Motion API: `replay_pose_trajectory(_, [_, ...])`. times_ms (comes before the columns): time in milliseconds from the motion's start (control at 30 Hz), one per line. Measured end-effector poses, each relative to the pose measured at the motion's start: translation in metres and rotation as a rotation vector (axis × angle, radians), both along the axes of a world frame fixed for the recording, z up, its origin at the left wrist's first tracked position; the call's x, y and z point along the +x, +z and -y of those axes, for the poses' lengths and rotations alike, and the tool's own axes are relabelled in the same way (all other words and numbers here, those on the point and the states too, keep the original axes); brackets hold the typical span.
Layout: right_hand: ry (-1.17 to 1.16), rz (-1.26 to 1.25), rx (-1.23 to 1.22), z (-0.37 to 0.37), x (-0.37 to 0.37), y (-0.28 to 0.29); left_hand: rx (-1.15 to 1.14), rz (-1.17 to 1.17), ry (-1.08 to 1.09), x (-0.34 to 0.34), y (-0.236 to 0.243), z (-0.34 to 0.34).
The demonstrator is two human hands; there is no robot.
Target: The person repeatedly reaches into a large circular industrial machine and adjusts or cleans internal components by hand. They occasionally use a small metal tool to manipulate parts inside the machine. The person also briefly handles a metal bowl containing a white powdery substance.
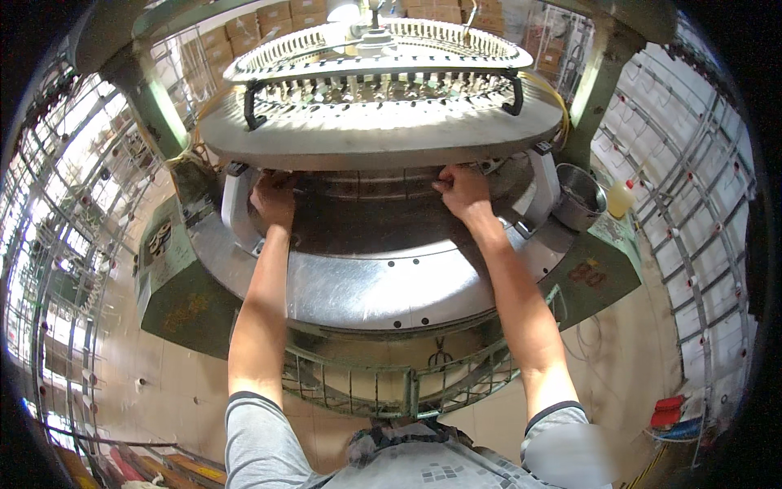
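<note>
A round grey-green machine fills the middle, with a thick metal plate (383, 145) under a ring of small fittings (381, 59). Both my arms reach over its shiny curved lower ring (366, 285) into the dark recess below that plate. My left hand (275, 196) is curled up at the recess's left, near the plate's underside; its fingertips are in shadow. My right hand (464, 191) has bent, closed fingers just beneath the plate's lower edge, right of centre. What either hand grips, if anything, is hidden or too small to make out.
A metal pot (578, 210) and a yellowish bottle (621, 198) stand on the machine's right side. Pillars (604, 98) frame the top. Racks (684, 228) line both sides, cardboard boxes (285, 12) the back. A green mesh guard (358, 383) hangs below. Red items (668, 411) lie at lower right.
</note>
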State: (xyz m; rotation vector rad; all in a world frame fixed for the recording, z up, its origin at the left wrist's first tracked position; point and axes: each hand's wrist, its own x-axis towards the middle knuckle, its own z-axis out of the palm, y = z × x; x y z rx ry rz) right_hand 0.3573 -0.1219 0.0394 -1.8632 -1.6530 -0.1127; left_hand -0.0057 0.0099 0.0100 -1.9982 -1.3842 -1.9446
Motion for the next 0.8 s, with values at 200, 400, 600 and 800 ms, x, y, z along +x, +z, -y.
replay_pose_trajectory(200, [-0.01,-0.134,0.15,0.012,0.026,0.008,-0.027,-0.058,0.188,0.001,0.001,0.003])
replay_pose_trajectory(400, [0.005,-0.143,-0.006,0.009,0.04,0.002,-0.016,-0.029,0.21,0.003,0.004,0.009])
replay_pose_trajectory(600, [-0.043,-0.119,0.096,0.006,0.039,-0.003,0.12,-0.047,0.153,0.002,0.003,0.007])
replay_pose_trajectory(800, [-0.144,-0.019,0.025,0.007,0.036,-0.002,0.056,-0.076,0.151,0.0,0.0,0.004])
